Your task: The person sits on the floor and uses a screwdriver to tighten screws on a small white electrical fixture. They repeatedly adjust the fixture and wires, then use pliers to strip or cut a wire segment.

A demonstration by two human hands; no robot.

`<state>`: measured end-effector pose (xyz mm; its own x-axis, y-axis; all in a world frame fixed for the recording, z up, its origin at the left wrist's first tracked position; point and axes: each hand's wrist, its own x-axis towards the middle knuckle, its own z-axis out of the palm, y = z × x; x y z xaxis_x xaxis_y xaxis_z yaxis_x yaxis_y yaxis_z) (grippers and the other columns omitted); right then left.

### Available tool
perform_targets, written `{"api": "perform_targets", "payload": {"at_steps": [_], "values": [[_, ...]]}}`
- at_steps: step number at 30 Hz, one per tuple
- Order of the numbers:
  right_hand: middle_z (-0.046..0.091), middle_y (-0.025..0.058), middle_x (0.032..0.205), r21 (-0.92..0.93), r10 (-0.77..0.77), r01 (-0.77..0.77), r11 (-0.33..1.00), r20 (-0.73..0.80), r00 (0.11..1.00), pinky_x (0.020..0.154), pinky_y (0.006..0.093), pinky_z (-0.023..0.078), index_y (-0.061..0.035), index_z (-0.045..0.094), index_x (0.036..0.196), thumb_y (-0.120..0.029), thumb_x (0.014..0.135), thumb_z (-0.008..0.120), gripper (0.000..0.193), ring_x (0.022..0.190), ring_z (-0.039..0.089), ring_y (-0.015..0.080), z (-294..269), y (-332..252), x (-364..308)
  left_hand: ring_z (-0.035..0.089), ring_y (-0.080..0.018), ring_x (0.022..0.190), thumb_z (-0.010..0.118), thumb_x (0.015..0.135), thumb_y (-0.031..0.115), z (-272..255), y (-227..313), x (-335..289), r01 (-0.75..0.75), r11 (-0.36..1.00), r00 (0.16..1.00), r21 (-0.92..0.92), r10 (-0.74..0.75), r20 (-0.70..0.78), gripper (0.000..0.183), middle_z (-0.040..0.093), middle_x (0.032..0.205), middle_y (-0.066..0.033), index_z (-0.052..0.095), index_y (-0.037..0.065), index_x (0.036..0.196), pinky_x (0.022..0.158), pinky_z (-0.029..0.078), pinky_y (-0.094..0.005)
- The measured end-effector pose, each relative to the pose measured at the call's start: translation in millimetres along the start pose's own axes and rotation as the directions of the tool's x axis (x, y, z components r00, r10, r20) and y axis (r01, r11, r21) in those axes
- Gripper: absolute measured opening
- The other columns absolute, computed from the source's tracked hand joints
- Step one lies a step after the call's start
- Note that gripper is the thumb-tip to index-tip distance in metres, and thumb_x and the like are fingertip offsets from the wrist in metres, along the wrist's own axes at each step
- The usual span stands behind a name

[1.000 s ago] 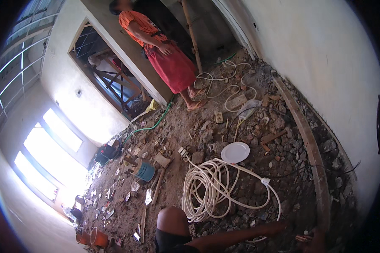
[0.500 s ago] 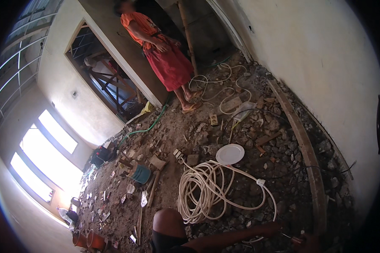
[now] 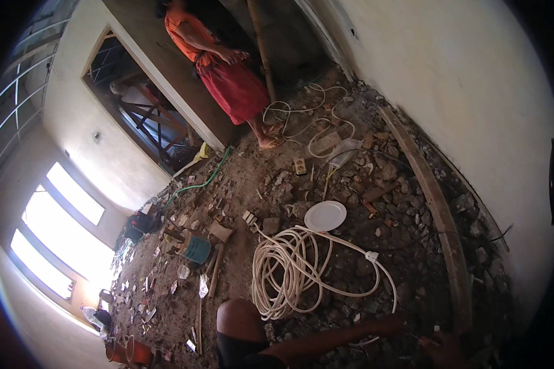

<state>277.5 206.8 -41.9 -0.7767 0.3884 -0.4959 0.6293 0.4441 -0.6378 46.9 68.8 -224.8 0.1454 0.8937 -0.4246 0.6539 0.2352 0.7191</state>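
At the lower right my left hand (image 3: 393,323) reaches across, its fingers closed and dark in shadow; what they hold cannot be made out. Close beside it my right hand (image 3: 447,349) is closed around what looks like a screwdriver, its thin shaft pointing at the left hand. The handle is mostly hidden. A cream electrical cable (image 3: 269,273) lies in a large coil before my bent knee. One strand runs through a white cable fitting (image 3: 371,256), passes behind my left forearm and shows again below it. A white round plate-like disc (image 3: 325,216) rests by the coil.
A long wooden plank (image 3: 434,203) lies along the right wall over rubble. A blue bucket (image 3: 195,249) with tools stands left of the coil. Farther off are a socket block (image 3: 299,166), a green hose (image 3: 200,183) and a standing person (image 3: 228,80). Orange pots (image 3: 138,350) sit lower left.
The whole view has shifted slightly, so the room's things sit a little farther left and higher. The reddish screwdriver handle in my right hand shows less. The standing person's forearm is raised a little.
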Motion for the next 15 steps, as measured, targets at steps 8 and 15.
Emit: {"api": "perform_targets", "payload": {"at_steps": [8, 15], "values": [[0.064, 0.0222, 0.105, -0.486, -0.54, 0.432, 0.76, -0.1, 0.836, 0.075, 0.0488, 0.055, -0.0094, 0.063, 0.125, -0.022, 0.094, 0.059, 0.033, 0.084, 0.066, 0.0394, -3.4, -20.7, 5.3, 0.065, -0.0436, 0.104, 0.059, 0.093, 0.019, -37.2, 12.1, -35.1, -0.005, 0.994, 0.996, 0.112, 0.015, -0.087, 0.052, 0.063, 0.113, -0.0311, 0.042, -0.005, 0.135, 0.087, 0.051, -0.0516], [0.066, 0.0195, 0.088, 0.061, -0.097, 0.102, 0.993, -0.083, 0.992, 0.073, 0.0484, 0.055, -0.0059, 0.063, 0.121, -0.021, 0.089, 0.066, 0.035, 0.082, 0.067, 0.0378, 2.9, 31.1, 1.3, 0.067, -0.0488, 0.091, 0.062, 0.091, 0.015, -64.2, 68.5, -19.4, 0.106, 0.994, 0.994, 0.006, -0.106, 0.035, 0.049, 0.065, 0.097, -0.0303, 0.038, -0.003, 0.13, 0.079, 0.052, -0.054]]}}
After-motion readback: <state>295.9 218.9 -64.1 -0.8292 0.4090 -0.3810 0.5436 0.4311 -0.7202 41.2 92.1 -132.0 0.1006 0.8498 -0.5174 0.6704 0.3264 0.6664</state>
